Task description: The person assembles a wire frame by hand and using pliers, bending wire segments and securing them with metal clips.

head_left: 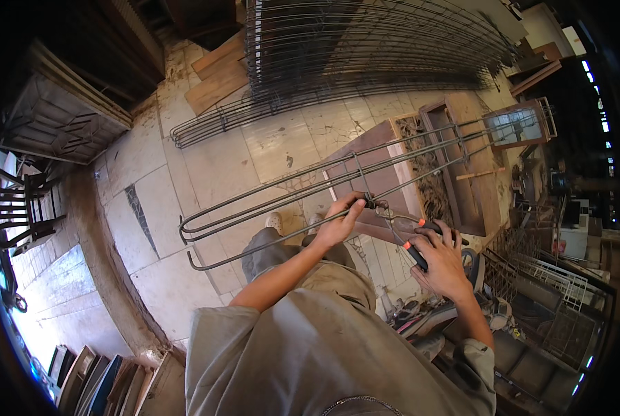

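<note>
A long rebar cage (275, 193) with hooked ends stretches across in front of me at about waist height, from the left to the far right. My left hand (339, 216) closes round one of its near bars, by a joint with a cross stirrup (360, 170). In my right hand (440, 258) are end-cutting pincers (391, 220) with black and orange handles, the handles spread apart. The pincer jaws meet the bars at this joint, just right of my left fingers. Whether they grip a wire there is too small to tell.
A large stack of rebar mesh cages (365, 52) lies beyond on the tiled floor (143, 208). Wooden furniture (455, 187) sits below the cage's right part. Wooden boards (216, 76) lie far left, chairs (25, 208) stand at left, and a motorbike (434, 322) is at lower right.
</note>
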The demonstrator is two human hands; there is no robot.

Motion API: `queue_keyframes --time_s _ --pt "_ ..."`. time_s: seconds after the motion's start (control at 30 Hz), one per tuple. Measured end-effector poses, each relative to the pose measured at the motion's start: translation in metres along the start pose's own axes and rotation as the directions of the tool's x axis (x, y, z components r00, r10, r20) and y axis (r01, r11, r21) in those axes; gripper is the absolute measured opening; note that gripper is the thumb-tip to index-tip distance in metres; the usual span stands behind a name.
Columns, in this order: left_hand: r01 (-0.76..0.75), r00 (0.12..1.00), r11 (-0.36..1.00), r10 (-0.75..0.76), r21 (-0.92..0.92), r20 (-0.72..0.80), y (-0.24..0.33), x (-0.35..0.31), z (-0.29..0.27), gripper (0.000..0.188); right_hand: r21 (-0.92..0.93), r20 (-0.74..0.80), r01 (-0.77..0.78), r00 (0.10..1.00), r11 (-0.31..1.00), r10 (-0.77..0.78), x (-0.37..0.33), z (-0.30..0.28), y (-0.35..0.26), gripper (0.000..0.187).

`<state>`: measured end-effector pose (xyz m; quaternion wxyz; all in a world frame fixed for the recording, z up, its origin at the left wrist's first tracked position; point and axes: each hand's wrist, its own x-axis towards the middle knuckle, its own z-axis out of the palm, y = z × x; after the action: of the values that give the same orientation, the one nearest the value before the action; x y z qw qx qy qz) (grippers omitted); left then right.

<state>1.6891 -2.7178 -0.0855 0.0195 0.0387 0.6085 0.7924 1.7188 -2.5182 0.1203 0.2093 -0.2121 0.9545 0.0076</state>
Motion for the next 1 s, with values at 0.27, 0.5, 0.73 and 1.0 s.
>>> queue_keyframes --time_s 0.27,0.5,0.73,1.0 --pt "0.013 1.0 0.999 -0.013 0.032 -0.01 0.008 -0.001 -0.002 0.038 -0.186 0.074 0.036 0.997 0.982 -0.023 0.014 -0.039 -0.018 0.053" --pt "-0.003 1.0 1.0 0.003 0.011 0.012 0.009 0.0 -0.003 0.034 -0.136 0.225 0.032 0.974 0.99 0.0 0.029 -0.07 -0.022 0.054" --pt "0.004 1.0 1.0 -0.004 0.027 0.025 0.009 0.002 0.0 0.034 -0.151 0.375 0.045 0.927 0.987 0.015 0.053 -0.088 -0.019 0.049" --pt "-0.038 0.999 0.999 0.038 -0.01 0.038 -0.004 -0.001 -0.003 0.033 -0.224 0.333 0.076 0.943 0.972 0.003 0.051 -0.093 -0.039 0.05"
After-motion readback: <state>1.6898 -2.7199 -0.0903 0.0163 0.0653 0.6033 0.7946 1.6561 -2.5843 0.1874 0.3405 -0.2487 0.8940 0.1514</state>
